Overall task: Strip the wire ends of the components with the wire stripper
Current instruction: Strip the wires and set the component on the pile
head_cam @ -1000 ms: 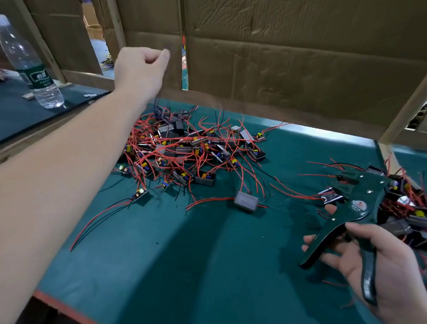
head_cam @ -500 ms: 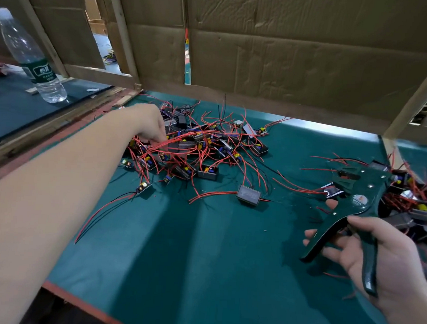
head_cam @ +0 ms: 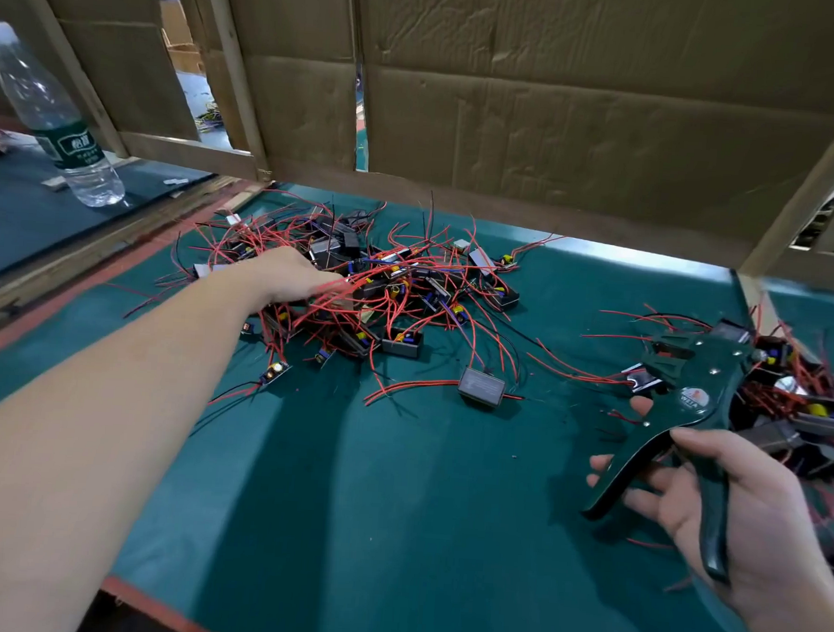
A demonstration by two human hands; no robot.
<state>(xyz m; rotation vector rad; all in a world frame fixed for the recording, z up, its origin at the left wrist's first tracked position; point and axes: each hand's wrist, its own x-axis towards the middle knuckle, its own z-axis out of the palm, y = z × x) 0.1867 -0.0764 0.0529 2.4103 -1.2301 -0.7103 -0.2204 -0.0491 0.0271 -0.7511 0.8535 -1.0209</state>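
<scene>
Many red-wired components (head_cam: 396,304) heaped on tabletop (head_cam: 393,487), left hand (head_cam: 287,277) sunk among them, grip indiscernible; right hand (head_cam: 737,506) clasping wire stripper (head_cam: 691,384), handles apart

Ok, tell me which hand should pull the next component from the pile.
Left. The left hand rests on the pile of components, fingers in among them; the right hand is off to the side, holding the wire stripper.

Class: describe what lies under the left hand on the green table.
Under the left hand lies the pile of components; red wires cross over its fingertips. Whether it grips one is hidden.
</scene>
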